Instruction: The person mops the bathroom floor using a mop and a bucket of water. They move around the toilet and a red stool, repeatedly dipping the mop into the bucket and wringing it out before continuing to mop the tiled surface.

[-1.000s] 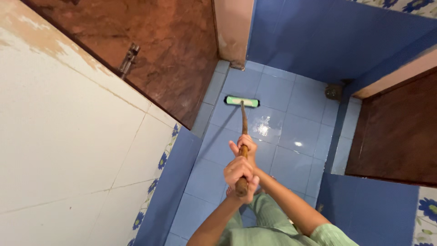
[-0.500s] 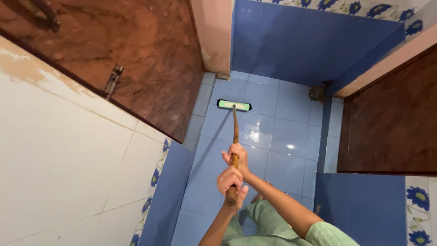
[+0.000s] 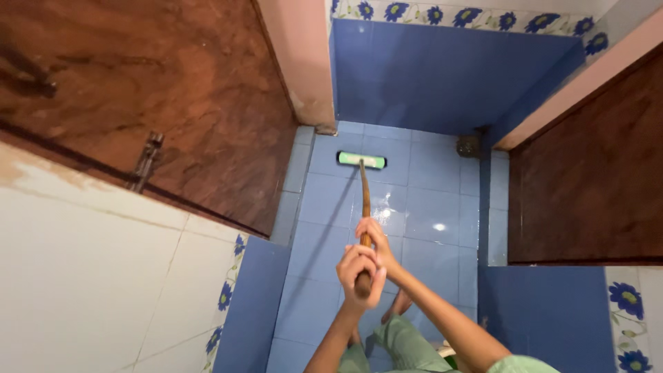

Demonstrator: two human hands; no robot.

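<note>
Below my face, both my hands are closed around the wooden handle [image 3: 364, 197] of a floor wiper. My left hand [image 3: 359, 268] wraps the top end of the stick, nearest to my body, and my right hand [image 3: 377, 238] grips it just beyond, touching the left one. From my hands the handle runs straight away from me, its long axis pointing toward the far blue wall [image 3: 442, 76]. At its far end the green wiper head [image 3: 362, 160] lies flat on the wet blue floor tiles [image 3: 421, 214], crosswise to the stick and near the wall. So the head is well ahead of both hands, and the right hand is nearer to it. A brown door [image 3: 173, 103] stands on my left side, another brown door [image 3: 594, 173] on my right. The small floor drain [image 3: 468, 146] sits in the far right corner, apart from the head.
</note>
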